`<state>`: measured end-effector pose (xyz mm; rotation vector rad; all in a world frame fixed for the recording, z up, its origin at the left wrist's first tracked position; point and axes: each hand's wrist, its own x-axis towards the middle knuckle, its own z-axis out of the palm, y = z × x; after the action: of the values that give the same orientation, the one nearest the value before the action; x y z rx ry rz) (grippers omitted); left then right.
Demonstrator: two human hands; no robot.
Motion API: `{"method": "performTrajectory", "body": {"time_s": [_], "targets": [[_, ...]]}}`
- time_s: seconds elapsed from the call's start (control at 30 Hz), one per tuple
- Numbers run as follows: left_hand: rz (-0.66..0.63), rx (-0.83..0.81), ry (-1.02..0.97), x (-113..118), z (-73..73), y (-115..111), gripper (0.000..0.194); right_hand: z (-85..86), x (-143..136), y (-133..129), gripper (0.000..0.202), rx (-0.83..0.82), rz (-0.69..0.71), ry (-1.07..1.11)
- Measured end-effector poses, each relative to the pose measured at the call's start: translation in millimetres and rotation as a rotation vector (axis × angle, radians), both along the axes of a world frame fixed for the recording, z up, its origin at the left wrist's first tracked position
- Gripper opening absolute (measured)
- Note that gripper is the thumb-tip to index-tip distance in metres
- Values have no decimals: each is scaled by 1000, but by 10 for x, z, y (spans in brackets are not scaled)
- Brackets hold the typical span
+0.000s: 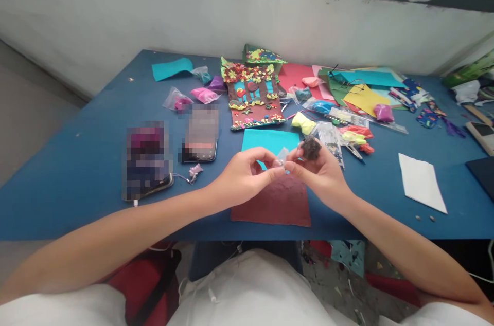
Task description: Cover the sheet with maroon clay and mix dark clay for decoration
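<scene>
Clear plastic piece [283, 155], one, small, at the centre of my view, above a teal sheet [270, 138] and a brown sheet [272, 205], the latter at six o'clock; I have the thumb and fingertips of the left hand [252, 169] clamped on it, those of the right hand [324, 174] likewise. Dark brown lump [311, 148], one, against the right fingers at one o'clock; decorated panel [255, 93], at eleven; phone [201, 133], between nine and ten; white paper [421, 183], just past three.
</scene>
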<state>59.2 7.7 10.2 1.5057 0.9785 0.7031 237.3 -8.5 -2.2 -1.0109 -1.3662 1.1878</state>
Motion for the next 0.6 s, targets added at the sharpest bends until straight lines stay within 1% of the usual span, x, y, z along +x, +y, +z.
{"method": "performTrajectory", "body": {"time_s": [0.07,0.1,0.13,0.17,0.23,0.27,0.3,0.33,0.37,0.4,0.43,0.47,0.5,0.6], "targets": [[-42,-42,-30,-18,7,23,27,-3,9,1,37,32,27,-1],[-66,-45,-43,-30,6,40,30,-4,16,3,36,45,41,-5],[-71,-13,-50,-43,3,61,30,-3,23,5,36,53,56,-12],[-54,68,-50,-56,-3,84,27,-1,31,7,35,57,73,-21],[-5,334,-40,-81,-18,130,13,13,43,8,34,62,115,-40],[-4,470,-33,-91,-25,147,13,22,47,7,34,67,136,-43],[-33,575,-24,-99,-32,158,18,32,50,5,34,72,154,-41],[-82,630,-10,-104,-39,161,21,41,52,3,35,71,168,-38],[-134,640,12,-106,-44,157,19,48,54,2,35,65,172,-34],[-162,633,39,-105,-49,146,13,52,56,1,34,57,162,-32],[-163,630,64,-103,-54,132,7,52,58,0,33,52,138,-35],[-144,642,86,-100,-58,117,4,47,62,0,32,57,99,-44],[-112,673,109,-97,-61,103,7,37,66,-1,31,87,47,-56],[-35,840,189,-99,-77,81,14,-11,67,-19,28,292,-108,-108]]}}
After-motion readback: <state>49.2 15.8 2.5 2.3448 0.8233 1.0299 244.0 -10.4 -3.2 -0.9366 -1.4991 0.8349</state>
